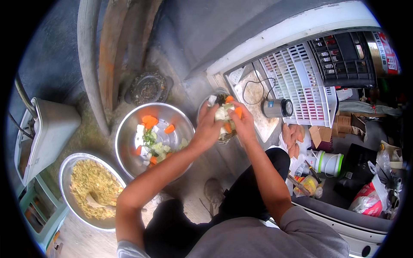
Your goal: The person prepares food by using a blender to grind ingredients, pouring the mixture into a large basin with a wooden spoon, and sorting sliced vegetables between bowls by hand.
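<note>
Both my hands are raised over a round container (228,138) that holds dark bits, pale chunks and orange pieces. My left hand (208,124) and my right hand (242,121) cup chopped pale and orange vegetable pieces (222,113) between them. Left of them stands a large steel bowl (119,129), partly filled with orange pieces (149,122), white chunks and pale green chopped vegetable (161,148). A second metal basin (64,190) at lower left contains a yellowish crumbly mash (92,180) with a wooden spoon or paddle (96,203) lying in it.
At the right, a steel cylindrical appliance (277,108) with a cord lies by a white plastic crate (298,84). Beyond are a black crate (343,61), a white bucket (326,163) and bags. A dark lidded pot (148,87) stands near wooden posts (111,54). A grey bin (55,135) is at far left.
</note>
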### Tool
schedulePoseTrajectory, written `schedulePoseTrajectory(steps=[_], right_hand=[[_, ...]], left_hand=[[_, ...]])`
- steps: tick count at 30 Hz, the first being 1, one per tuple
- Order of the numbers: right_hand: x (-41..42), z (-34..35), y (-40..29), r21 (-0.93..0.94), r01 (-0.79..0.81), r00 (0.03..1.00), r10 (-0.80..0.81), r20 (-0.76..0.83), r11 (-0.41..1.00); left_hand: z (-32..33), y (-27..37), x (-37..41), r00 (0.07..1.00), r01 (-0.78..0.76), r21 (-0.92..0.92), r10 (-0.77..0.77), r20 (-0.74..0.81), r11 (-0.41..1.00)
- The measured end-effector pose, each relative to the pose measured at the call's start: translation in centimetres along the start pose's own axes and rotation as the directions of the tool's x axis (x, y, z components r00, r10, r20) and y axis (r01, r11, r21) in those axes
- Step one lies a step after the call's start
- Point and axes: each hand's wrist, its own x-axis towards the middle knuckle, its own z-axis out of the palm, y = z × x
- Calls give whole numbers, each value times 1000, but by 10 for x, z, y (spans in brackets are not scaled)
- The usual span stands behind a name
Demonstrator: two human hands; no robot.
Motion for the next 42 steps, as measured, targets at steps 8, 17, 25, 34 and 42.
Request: schedulePoseTrajectory(steps=[8, 17, 25, 34, 42], right_hand=[[34, -3, -7, -344, 43, 991, 4, 134, 938], [18, -16, 7, -503, 197, 979, -198, 53, 841], [-16, 0, -26, -447, 356, 934, -329, 139, 821], [-40, 8, -6, -657, 235, 969, -225, 100, 717], [-64, 79, -42, -298, 473, 871, -390, 300, 829]], left_hand=[[-3, 18, -30, 987, -162, 350, 151, 59, 922], [-10, 23, -31, 963, -268, 470, 225, 146, 841], [-16, -3, -17, 903, -406, 740, 361, 234, 536], [-17, -12, -53, 881, -440, 666, 432, 192, 603], [-104, -72, -84, 891, -168, 617, 386, -239, 769]])
